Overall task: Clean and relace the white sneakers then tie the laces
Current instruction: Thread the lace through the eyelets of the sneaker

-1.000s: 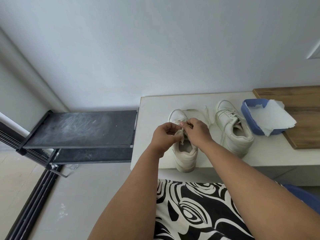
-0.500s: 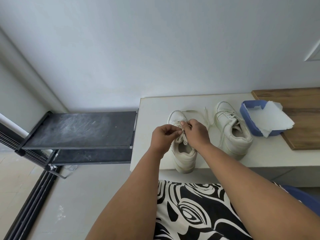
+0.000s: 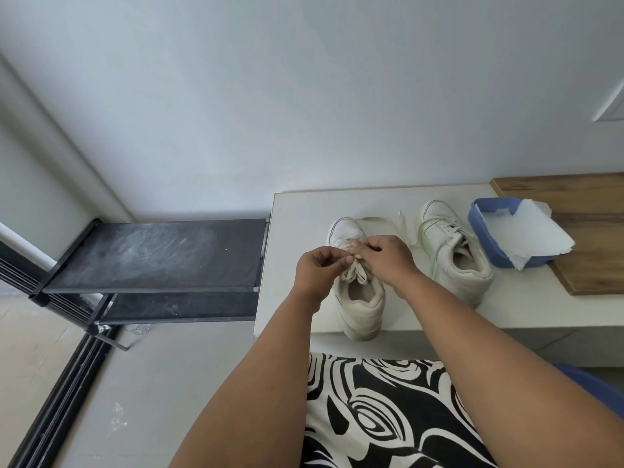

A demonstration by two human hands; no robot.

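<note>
Two white sneakers stand on a white bench [image 3: 526, 309], toes toward the wall. Over the left sneaker [image 3: 359, 307] both hands meet at its lacing. My left hand [image 3: 319, 268] and my right hand [image 3: 388, 260] each pinch the white lace [image 3: 354, 273], which crosses in loops just below my fingers. One loose lace end trails off behind the toe toward the right. The right sneaker [image 3: 454, 255] sits apart to the right with slack laces, untouched.
A blue tub [image 3: 479, 228] with a white paper sheet [image 3: 530, 234] draped over it sits on a wooden board [image 3: 594, 265] at the right. A black dusty shoe rack [image 3: 155, 255] adjoins the bench's left end. My black-and-white patterned lap [image 3: 381, 413] is below.
Both hands have stayed on the left sneaker's lace, shifting slightly up toward the toe. The crossed lace loops now show more clearly below the fingers.
</note>
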